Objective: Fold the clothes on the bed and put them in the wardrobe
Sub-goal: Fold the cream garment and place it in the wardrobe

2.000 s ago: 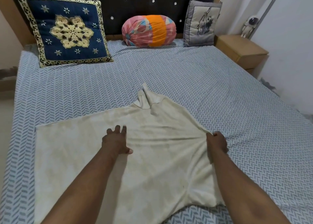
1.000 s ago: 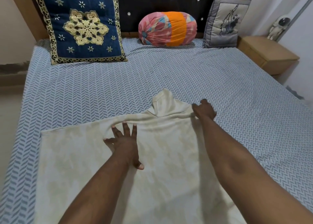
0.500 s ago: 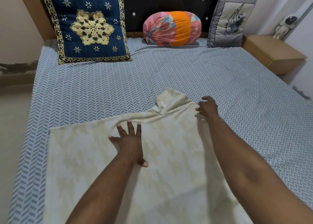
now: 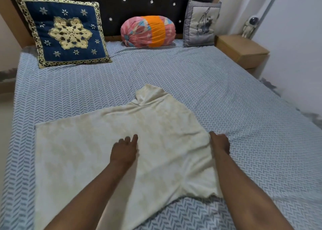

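While I am working on the first fold of the cream top [image 4: 83,153], it is lying spread face-down across the near half of the bed [image 4: 244,111], its collar [image 4: 149,94] pointing toward the headboard [image 4: 118,8]. My left hand [image 4: 124,151] is resting flat near the middle of the cloth, fingers straight and close together, pinning it down. My right hand [image 4: 219,143] is sitting at the top's right edge with its fingers curling down out of sight, so I cannot tell whether they are pinching the fabric or only touching it. I am judging the task to be at an early stage: nothing is folded yet, and the wardrobe is not showing anywhere. The next move is asking for a sure hold on that right edge and a carry across toward the middle while my left hand is anchoring the crease line. The herringbone sheet is lying smooth under everything. A navy cushion [image 4: 68,31], a pink-and-orange bolster [image 4: 148,31] and a grey cushion [image 4: 200,23] are leaning at the head, with a wooden bedside table [image 4: 242,48] carrying a small astronaut figure [image 4: 250,26] beside the white wall.
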{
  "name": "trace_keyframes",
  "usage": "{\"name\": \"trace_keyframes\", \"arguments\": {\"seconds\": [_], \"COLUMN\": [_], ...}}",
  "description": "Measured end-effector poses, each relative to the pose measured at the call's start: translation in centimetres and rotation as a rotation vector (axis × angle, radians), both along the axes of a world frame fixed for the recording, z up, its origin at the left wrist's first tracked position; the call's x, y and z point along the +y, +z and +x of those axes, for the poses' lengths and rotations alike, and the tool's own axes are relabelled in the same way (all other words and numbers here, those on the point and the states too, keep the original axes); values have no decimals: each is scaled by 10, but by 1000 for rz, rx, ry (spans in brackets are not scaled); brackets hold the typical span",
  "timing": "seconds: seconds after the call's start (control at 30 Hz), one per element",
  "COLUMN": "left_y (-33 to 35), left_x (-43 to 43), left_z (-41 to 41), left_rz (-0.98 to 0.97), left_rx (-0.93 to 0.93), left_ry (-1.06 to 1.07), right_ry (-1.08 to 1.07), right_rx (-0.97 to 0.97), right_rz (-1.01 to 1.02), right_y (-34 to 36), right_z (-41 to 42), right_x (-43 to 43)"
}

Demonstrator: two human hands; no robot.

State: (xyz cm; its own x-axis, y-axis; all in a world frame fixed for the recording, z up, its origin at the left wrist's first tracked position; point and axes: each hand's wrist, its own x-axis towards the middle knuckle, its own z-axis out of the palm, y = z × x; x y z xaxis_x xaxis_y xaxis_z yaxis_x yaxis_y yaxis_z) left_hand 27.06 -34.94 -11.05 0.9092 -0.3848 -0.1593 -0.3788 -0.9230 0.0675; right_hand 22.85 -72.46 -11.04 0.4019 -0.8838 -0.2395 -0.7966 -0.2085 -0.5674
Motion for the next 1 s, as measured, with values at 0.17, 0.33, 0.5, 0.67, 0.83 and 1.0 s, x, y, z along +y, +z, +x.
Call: {"name": "trace_keyframes", "arguments": {"seconds": [0.17,0.33,0.5,0.67,0.83,1.0], "left_y": [-11,-8,-9,-9,0,7], "left_x": [7,22,34,50,78,106], "left_z": [-52,-75,-115,-158,-174,-195], "left_rz": [-100,-144,-228,-238,-140,2], "left_rx": [76,96,38,115,206,250], "left_ry": [-119,-136,-135,-156,-180,-208], "right_ry": [151,164,236,278,181,254], "right_rx": [-9,-54,286,134,244,280], "right_rz": [25,84,214,99,455,406], "right_y": [-7,14,3,3,11,26], "right_z": [-28,-48,-87,-118,-146,-160], "right_x": [0,1,-3,-3,1,12]}}
